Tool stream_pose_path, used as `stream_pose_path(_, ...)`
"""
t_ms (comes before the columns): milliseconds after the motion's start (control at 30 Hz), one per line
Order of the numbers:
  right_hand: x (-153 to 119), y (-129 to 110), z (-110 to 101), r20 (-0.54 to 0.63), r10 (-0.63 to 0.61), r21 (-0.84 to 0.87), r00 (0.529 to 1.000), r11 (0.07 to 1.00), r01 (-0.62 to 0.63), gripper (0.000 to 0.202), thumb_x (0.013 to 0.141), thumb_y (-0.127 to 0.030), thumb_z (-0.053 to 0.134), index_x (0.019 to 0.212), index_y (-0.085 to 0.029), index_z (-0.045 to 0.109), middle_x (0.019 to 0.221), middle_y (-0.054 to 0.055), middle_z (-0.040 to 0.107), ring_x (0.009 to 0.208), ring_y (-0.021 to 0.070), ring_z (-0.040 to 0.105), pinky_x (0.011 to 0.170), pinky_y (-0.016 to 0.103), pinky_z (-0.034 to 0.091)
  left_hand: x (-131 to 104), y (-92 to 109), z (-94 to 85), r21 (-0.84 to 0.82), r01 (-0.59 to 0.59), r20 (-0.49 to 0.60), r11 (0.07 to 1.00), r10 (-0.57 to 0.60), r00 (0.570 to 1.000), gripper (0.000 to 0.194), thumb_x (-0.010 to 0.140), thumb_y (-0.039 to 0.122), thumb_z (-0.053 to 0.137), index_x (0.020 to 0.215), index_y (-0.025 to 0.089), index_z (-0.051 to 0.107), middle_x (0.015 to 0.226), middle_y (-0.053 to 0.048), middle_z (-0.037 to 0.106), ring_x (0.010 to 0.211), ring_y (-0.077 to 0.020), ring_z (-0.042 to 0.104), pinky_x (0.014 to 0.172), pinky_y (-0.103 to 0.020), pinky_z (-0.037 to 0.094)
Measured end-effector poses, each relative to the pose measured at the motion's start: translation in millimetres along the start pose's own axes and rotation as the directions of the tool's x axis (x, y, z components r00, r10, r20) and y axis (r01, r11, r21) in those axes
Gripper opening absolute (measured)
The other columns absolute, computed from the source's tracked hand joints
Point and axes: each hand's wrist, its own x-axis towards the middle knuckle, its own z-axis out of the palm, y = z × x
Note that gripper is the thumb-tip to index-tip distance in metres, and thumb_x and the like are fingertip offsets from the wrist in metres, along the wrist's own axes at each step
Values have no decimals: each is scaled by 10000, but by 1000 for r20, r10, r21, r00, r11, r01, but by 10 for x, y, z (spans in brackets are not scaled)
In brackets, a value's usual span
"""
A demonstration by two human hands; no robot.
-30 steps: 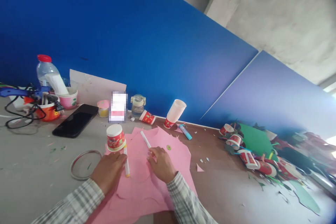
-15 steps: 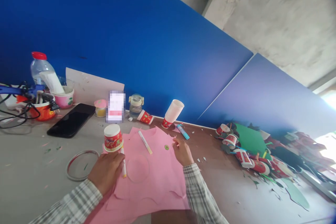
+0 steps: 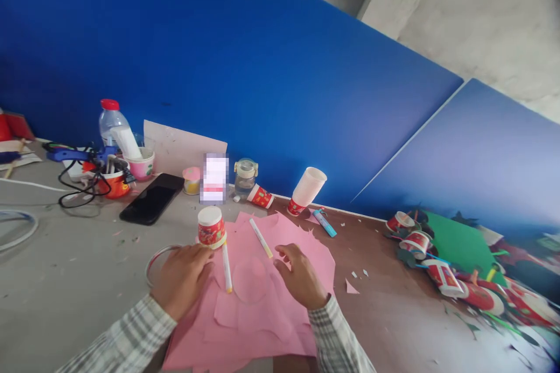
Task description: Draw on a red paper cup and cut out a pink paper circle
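My left hand (image 3: 186, 274) lies at the left edge of stacked pink paper sheets (image 3: 301, 338), fingers stretched and thumb apart. Just beyond its fingertips an upturned red-and-white paper cup (image 3: 211, 227) stands, and a white marker with a yellow end (image 3: 227, 268) lies beside them. My right hand (image 3: 301, 277) hovers over or rests on the paper's right side; its fingers are loosely curled, with a gap between thumb and forefinger. Near those fingertips lies a second white marker (image 3: 261, 238). Between my hands a clear round shape (image 3: 249, 280) shows on the paper.
A ring (image 3: 153, 265) is partly behind my left hand. A black phone (image 3: 152, 198), a lidded jar (image 3: 245, 178), a tipped cup (image 3: 261, 196), a leaning cup stack (image 3: 307, 189) and a blue tube-like item (image 3: 325, 223) stand farther back. Cup crafts (image 3: 444, 277) crowd the right.
My right hand has come nearer over the paper, its thumb and forefinger now apart. The green disc beside it is out of sight. My left hand stays by the cup; the view has swung left.
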Motion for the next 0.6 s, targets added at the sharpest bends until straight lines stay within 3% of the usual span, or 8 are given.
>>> stream_pose_path(167,-25,-100,90,4,-37,7,999,999,37,224,695,-178,597,911,-214,643,858,56,652,782,235,603,727,349,491,-127,-190,-129,110,46,47,993,-52,998,110,648,358,557,711,271,577,785,-6,612,806,-236,529,710,-375,384)
stream_pose_path(400,1,-54,109,-43,-26,-28,999,999,25,246,705,-177,585,941,-226,630,904,72,646,900,274,575,854,455,432,-198,-257,-56,226,28,180,974,-70,981,231,561,399,642,741,258,606,796,-34,611,823,-294,513,757,-442,370)
stream_pose_path(500,-6,-43,115,-43,-21,-38,999,999,20,274,701,-181,596,972,-212,627,933,85,641,930,281,567,879,467,426,-159,-249,-41,226,28,164,974,-66,984,237,567,393,645,754,253,607,828,-43,596,833,-291,513,755,-443,376)
stream_pose_path(600,-64,-67,146,7,-48,-51,999,998,49,372,696,-231,620,1067,-209,590,1067,115,601,1025,301,534,897,459,433,-100,-118,-40,121,-11,115,993,-3,993,232,620,443,603,779,275,601,834,-26,580,834,-272,510,735,-426,397)
